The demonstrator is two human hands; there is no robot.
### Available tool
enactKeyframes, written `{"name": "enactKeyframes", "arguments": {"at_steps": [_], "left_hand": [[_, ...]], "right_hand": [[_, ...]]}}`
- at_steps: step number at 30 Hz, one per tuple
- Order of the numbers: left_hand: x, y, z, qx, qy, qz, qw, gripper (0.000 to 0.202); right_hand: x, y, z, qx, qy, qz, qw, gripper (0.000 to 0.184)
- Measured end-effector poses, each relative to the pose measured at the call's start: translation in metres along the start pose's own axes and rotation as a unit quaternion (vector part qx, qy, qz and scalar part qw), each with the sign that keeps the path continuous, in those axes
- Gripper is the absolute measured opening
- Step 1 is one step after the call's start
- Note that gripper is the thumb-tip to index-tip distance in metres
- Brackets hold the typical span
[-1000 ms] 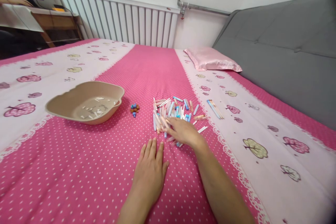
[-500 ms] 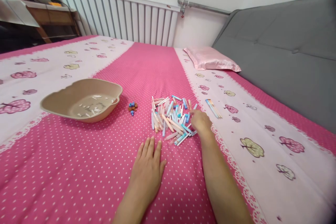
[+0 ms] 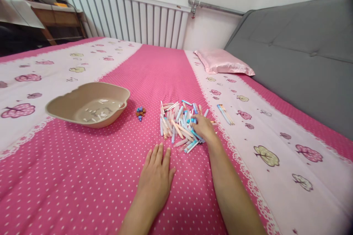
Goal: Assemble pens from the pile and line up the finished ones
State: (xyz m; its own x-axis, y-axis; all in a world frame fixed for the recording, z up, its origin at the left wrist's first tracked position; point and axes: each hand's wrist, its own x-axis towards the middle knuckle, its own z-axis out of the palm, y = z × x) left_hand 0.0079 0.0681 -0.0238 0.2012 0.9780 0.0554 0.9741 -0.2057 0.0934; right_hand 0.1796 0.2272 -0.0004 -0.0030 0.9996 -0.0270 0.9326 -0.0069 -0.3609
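The pile of loose pen parts [image 3: 178,127] lies on the pink bedspread [image 3: 96,180], its slim tubes and sticks in white, peach, pink and blue crossing one another at all angles. The right hand [image 3: 203,126] is over the right side of the pile, fingers bent down and close together among the blue pieces; whether they pinch one I cannot tell, since the hand covers its own fingertips. The left hand [image 3: 156,176] rests palm down just on the near side of the pile, fingers straight and slightly apart, holding nothing.

To the right of the pile, a little apart, a few slim pens [image 3: 226,114] lie side by side in a neat row. To its left are small blue and brown pieces [image 3: 140,113], and farther left a beige basin [image 3: 62,112] with short white bits [image 3: 102,115] on its floor.

The step in hand seems to be picking among the tangled parts. To do it well, I would take a piece from the top or outer edge of the pile — one that nothing lies across — and pinch it near the middle with thumb and forefinger. Lifting straight up, rather than dragging sideways, should keep its neighbours from rolling on the soft cloth.
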Motion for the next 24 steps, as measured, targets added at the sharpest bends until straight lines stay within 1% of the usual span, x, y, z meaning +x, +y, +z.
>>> {"name": "enactKeyframes", "arguments": {"at_steps": [7,12,15,19,22,24], "left_hand": [[0.0,0.002,-0.003,0.0,-0.004,-0.003,1.0,0.05],[0.0,0.003,-0.006,-0.002,-0.017,-0.009,1.0,0.051],[0.001,0.003,-0.008,-0.009,-0.02,-0.008,1.0,0.051],[0.0,0.003,-0.008,-0.016,-0.026,-0.014,0.999,0.051],[-0.001,0.003,-0.006,-0.012,-0.026,-0.015,0.999,0.051],[-0.001,0.003,-0.005,-0.009,-0.021,-0.015,1.0,0.051]], "right_hand": [[-0.006,-0.006,-0.004,0.005,0.007,-0.04,0.999,0.038],[-0.014,-0.012,-0.016,-0.01,0.02,-0.027,0.999,0.035],[-0.019,-0.017,-0.021,-0.016,-0.001,-0.02,1.0,0.027],[-0.024,-0.023,-0.021,-0.024,-0.05,-0.03,0.998,0.021],[-0.025,-0.025,-0.02,-0.023,-0.077,-0.036,0.996,0.019],[-0.024,-0.023,-0.021,-0.023,-0.084,-0.036,0.996,0.02]]}}
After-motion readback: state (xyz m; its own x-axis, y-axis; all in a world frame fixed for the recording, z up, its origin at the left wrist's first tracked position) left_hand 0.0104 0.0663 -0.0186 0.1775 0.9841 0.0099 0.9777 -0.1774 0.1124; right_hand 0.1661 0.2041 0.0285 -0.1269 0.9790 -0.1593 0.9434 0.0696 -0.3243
